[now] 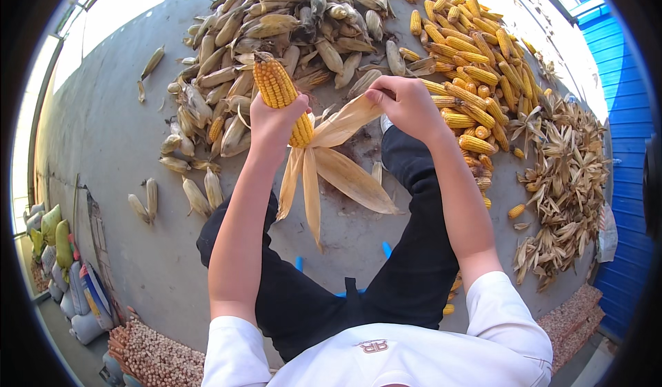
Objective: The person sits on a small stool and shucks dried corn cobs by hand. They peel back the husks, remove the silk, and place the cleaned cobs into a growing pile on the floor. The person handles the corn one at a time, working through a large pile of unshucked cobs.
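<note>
My left hand (276,115) is wrapped around a yellow ear of corn (278,84), its dark tip up and away from me. Dry husk leaves (346,172) are peeled back and hang from the ear's base, several of them spread downward. Between the fingertips of my right hand (406,102) is the end of one husk leaf (349,120), drawn out to the right and still joined at the base. Beyond both hands lies a heap of unhusked corn (289,25). Right of it is a pile of bare yellow ears (470,71).
A heap of loose husks (566,180) lies at the right, beside a blue corrugated wall (631,128). Filled sacks (77,288) and stacked corncobs (155,353) are at lower left. A few unhusked ears (151,198) lie on the concrete floor (155,263). My legs (414,237) flank the middle.
</note>
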`<state>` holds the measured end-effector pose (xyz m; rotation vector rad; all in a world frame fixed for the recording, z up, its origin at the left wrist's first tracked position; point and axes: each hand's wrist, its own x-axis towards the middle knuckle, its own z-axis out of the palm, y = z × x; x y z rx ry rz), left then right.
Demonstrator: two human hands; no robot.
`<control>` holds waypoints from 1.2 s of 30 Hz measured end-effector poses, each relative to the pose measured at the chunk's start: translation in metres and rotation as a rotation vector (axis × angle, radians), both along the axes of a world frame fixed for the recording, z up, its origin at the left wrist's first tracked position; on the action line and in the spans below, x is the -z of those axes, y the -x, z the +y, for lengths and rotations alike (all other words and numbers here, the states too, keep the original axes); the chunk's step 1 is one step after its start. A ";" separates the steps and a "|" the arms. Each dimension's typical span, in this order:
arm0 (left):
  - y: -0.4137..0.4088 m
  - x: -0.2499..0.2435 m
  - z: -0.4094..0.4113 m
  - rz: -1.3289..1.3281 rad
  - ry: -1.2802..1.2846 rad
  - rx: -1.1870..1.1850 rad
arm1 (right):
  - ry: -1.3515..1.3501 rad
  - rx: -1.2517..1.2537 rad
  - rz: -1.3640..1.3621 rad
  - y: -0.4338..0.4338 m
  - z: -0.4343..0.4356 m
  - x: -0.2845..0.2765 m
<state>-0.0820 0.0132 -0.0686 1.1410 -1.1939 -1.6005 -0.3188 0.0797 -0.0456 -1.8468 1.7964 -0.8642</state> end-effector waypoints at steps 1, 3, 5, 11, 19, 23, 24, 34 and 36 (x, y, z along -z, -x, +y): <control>0.000 0.002 0.000 -0.016 0.014 0.013 | 0.019 0.006 0.019 0.003 0.000 0.002; -0.002 0.002 -0.001 -0.059 0.022 0.026 | 0.057 0.019 0.055 0.012 -0.002 0.007; -0.004 0.002 -0.002 -0.089 0.027 0.030 | 0.083 0.069 0.057 0.022 -0.004 0.010; -0.007 -0.002 -0.003 -0.161 0.009 0.136 | 0.243 0.383 -0.242 0.024 -0.006 0.007; -0.003 -0.010 0.009 -0.189 0.082 0.459 | 0.062 0.125 -0.821 -0.002 -0.017 0.014; -0.003 -0.014 0.011 -0.120 0.067 0.411 | -0.272 -0.310 -0.725 -0.047 -0.008 0.021; -0.003 -0.015 0.012 -0.101 0.071 0.394 | -0.276 -0.290 -0.715 -0.049 -0.007 0.022; 0.000 0.007 0.008 -0.129 0.191 0.425 | -0.235 -0.105 -0.845 -0.062 -0.003 0.030; 0.004 0.006 0.013 -0.256 0.274 0.407 | -0.200 -0.079 -0.871 -0.068 -0.002 0.031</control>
